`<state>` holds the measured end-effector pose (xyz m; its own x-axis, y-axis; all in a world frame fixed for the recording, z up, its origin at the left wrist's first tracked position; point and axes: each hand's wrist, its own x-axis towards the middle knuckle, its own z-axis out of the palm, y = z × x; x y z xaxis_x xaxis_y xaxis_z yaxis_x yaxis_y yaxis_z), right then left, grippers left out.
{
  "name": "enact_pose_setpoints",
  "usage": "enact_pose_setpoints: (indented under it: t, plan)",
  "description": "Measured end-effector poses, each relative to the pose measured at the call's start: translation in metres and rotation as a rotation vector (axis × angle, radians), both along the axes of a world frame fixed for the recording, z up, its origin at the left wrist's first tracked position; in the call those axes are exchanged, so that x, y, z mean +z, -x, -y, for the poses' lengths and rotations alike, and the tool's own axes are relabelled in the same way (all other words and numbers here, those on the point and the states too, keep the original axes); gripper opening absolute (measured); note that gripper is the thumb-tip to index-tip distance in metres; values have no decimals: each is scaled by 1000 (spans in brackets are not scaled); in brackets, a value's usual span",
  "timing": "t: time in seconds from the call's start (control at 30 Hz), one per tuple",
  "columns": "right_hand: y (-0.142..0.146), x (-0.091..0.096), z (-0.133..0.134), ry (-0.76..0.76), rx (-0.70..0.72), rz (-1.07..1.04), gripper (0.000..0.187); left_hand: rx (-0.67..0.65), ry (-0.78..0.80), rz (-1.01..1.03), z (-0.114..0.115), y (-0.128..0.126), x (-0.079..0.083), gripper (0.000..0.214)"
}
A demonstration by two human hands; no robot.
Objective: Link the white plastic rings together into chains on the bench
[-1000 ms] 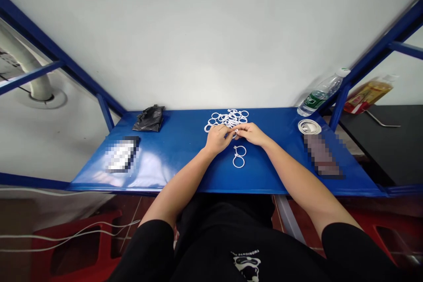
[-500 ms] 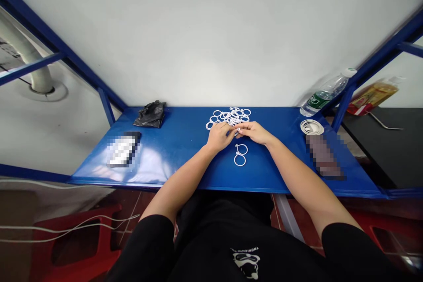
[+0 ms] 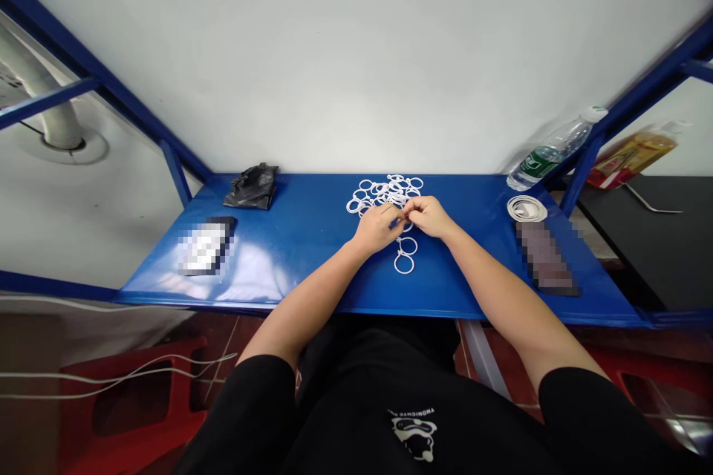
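Both left hand (image 3: pixel 382 228) and right hand (image 3: pixel 430 217), as I watch remotely, pinch one white ring (image 3: pixel 408 227), mostly hidden from me, over the blue table (image 3: pixel 304 237). I see it between the ring pile (image 3: pixel 384 191) toward the wall (image 3: pixel 356 52) and two touching rings (image 3: pixel 413 251) nearer the front edge.

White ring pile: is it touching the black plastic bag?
No, the white ring pile and the black plastic bag lie apart, with blue tabletop between them.

There's room between the black bag (image 3: pixel 252 186) and white rings (image 3: pixel 394 197), but the bottle (image 3: pixel 555 152) obstructs the back-right corner.
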<state>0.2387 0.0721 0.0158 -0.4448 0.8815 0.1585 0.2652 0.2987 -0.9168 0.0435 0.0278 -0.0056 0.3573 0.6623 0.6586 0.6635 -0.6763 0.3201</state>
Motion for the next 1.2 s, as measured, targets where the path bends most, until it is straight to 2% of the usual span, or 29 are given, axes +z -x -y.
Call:
enact_pose_setpoints:
  t: [0.13,0.3,0.4,0.47,0.53,0.63,0.73,0.8,0.93,1.07,1.2]
  plan:
    - [5,4,4,-80,22,74,17,5,8,-40,0,0,-2,10]
    - [5,8,7,-180,69,182,23,33,23,-24,-1,-1,-7,9]
    - [0,5,3,-231,18,230,26,57,63,15,-1,3,-7,4]
    - [-6,3,-2,-236,-45,242,28,78,84,56,-4,11,-4,12]
    - [-13,1,-8,-220,-80,265,26,155,87,120,-8,22,-1,15]
    - [-22,0,-15,-187,-71,342,19,340,96,198,-18,43,1,13]
    - [-27,-1,-19,-145,-55,388,18,515,194,197,-27,61,-5,16]
    - [-28,-3,-20,-137,-43,384,22,578,284,181,-32,68,-13,25]
    - [-28,-9,-19,-168,-17,351,33,543,351,143,-37,73,-25,36]
    - [-28,-9,-19,-219,7,390,12,520,342,152,-38,73,-26,32]
    - [-28,-2,-16,-288,14,478,35,520,356,164,-38,73,-22,31]
